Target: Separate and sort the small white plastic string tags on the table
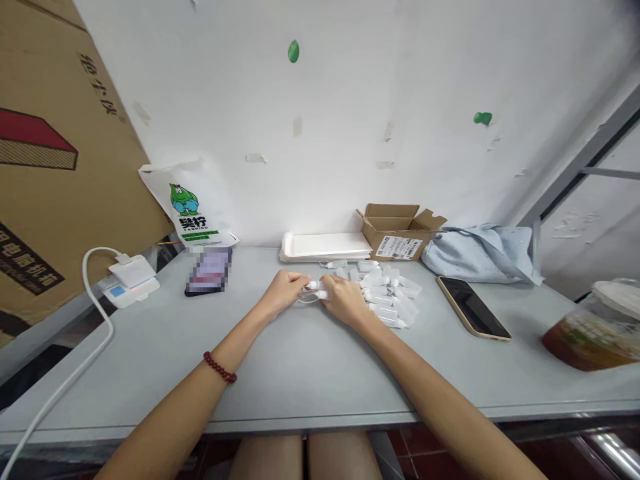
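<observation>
My left hand (287, 292) is closed in a pinch at the white cap (313, 285) of a small clear plastic bottle, near the middle of the table. Close beside it, my right hand (345, 300) has its fingers curled round the bottle, hiding most of its body. A second white cap (321, 295) shows under the right fingers, with a thin clear loop next to it. Just right of that hand lies a loose pile of small clear bottles (384, 300) with white caps, on their sides and pointing different ways.
Behind the hands stand a flat white box (325, 245) and an open cardboard box (400, 233). One phone (473, 307) lies right, another (209, 271) left. A drink container (595, 333), blue cloth (480, 253), white bag (195, 207), corded white device (131, 279) and large carton (65, 153) flank the table.
</observation>
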The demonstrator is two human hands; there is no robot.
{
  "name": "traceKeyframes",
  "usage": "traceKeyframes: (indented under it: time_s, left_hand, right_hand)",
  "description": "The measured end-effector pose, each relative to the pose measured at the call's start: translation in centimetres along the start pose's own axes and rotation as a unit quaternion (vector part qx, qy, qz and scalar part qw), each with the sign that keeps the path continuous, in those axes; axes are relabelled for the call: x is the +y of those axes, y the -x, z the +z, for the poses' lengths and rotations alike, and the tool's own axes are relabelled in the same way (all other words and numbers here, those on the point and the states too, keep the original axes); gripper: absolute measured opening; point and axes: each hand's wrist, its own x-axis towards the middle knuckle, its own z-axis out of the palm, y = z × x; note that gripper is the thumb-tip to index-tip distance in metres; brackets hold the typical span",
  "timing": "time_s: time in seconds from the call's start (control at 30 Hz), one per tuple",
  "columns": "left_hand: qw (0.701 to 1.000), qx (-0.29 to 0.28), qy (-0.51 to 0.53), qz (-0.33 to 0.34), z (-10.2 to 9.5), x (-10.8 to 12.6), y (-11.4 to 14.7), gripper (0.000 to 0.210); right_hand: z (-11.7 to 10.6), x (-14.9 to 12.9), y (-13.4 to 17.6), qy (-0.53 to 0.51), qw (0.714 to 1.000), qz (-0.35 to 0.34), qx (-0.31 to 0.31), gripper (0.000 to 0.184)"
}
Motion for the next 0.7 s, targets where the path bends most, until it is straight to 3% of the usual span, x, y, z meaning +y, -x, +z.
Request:
traceKeyframes:
  time_s: [0.1,0.3,0.43,0.53,0.7]
  left_hand:
    - [1.000,0.017,0.019,-0.001,0.2,0.0,0.0,0.042]
    - [0.998,-0.036,-0.016,0.045,0.1,0.1,0.2,0.040]
    - [0.995,-0.045,0.085,-0.042,-0.1,0.3,0.2,0.039]
    - [0.970,-0.036,0.217,-0.100,-0.7,0.6,-0.1,0.032]
    - [0.894,-0.022,0.426,-0.138,-2.6,1.4,-0.4,0.022]
  right_hand:
    - [0.0,0.2,0.0,0.007,1.000,0.010,0.006,0.021]
    - [0.0,0.3,0.0,0.011,1.000,0.013,0.015,0.019]
    - [0.1,0.4,-0.1,0.002,1.000,0.018,0.021,0.019]
    - [0.2,0.6,-0.2,-0.017,0.999,0.035,0.031,0.019]
    - [0.3,1.1,-0.3,-0.050,0.995,0.071,0.046,0.015]
